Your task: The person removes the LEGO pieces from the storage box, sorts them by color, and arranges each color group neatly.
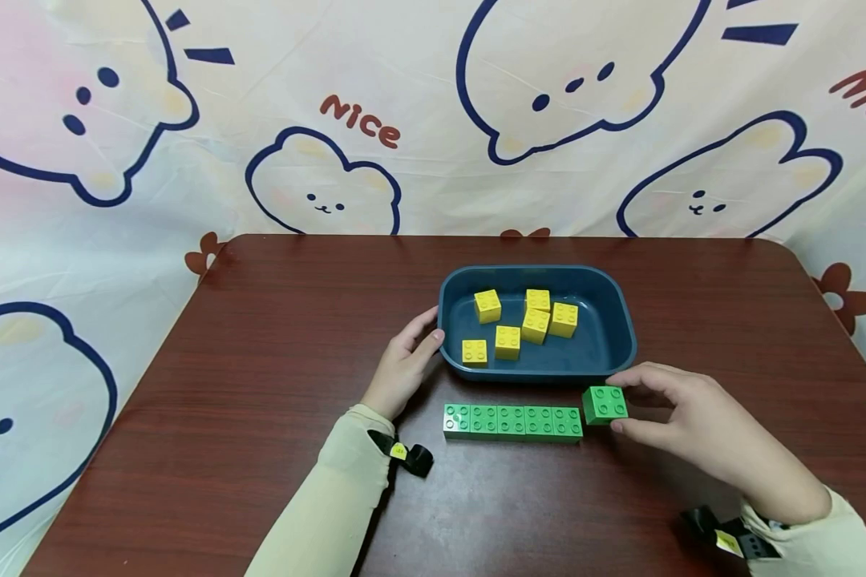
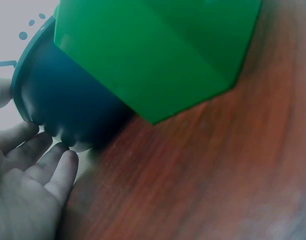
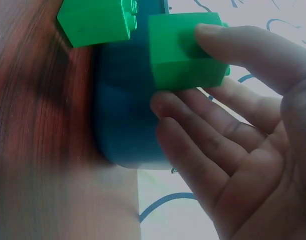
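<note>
My right hand (image 1: 685, 409) pinches a green block (image 1: 604, 405) between thumb and fingers, just past the right end of a row of green blocks (image 1: 512, 422). In the right wrist view, the thumb presses one face of this held block (image 3: 185, 50), and the end of the row (image 3: 95, 22) shows beside it. Fingers of my left hand (image 1: 402, 365) touch the left end of a dark blue tray (image 1: 599, 353). Seen from the left wrist, those fingers (image 2: 58, 167) lie along the tray's outer wall, while green blocks (image 2: 157, 55) loom close in front.
Several yellow blocks (image 1: 536, 327) are scattered inside the tray, mostly toward its left and middle. The brown wooden table (image 1: 296, 320) runs back to a patterned cloth (image 1: 433, 192). A black strap with a small device (image 1: 418, 461) is on the left wrist.
</note>
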The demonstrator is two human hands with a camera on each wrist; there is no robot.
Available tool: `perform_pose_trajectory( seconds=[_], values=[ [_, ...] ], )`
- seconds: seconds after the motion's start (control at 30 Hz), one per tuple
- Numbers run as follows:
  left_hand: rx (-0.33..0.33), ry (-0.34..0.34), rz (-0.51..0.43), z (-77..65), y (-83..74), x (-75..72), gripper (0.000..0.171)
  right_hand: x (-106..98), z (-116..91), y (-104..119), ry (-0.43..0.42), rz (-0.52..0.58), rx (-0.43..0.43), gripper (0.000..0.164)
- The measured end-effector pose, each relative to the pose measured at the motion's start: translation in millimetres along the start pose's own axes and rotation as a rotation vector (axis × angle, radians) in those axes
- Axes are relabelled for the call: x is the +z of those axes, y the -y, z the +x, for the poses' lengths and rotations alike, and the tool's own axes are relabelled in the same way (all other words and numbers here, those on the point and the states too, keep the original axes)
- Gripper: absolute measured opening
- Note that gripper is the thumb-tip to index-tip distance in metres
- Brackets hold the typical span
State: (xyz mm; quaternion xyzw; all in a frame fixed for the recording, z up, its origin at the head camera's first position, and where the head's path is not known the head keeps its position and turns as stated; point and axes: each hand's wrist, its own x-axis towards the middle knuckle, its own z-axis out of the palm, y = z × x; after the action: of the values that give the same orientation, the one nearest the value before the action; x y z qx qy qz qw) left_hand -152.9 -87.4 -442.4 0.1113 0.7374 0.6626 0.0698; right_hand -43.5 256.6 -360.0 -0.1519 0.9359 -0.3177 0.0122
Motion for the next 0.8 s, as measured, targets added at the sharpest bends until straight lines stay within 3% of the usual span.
perform_pose_trajectory(
  seconds=[0.33,0.63,0.8],
  values=[
    [-0.001,0.003,-0.006,0.1,-0.5,0.0,0.045,5,3,-6,0.107,0.008,0.041,0.039],
    [-0.007,0.004,-0.009,0.3,1.4,0.1,0.046,15,8,-15,0.209,0.084,0.134,0.04],
    [-0.004,0.002,-0.014,0.1,1.5,-0.4,0.046,20,8,-18,0.24,0.105,0.139,0.04]
  ],
)
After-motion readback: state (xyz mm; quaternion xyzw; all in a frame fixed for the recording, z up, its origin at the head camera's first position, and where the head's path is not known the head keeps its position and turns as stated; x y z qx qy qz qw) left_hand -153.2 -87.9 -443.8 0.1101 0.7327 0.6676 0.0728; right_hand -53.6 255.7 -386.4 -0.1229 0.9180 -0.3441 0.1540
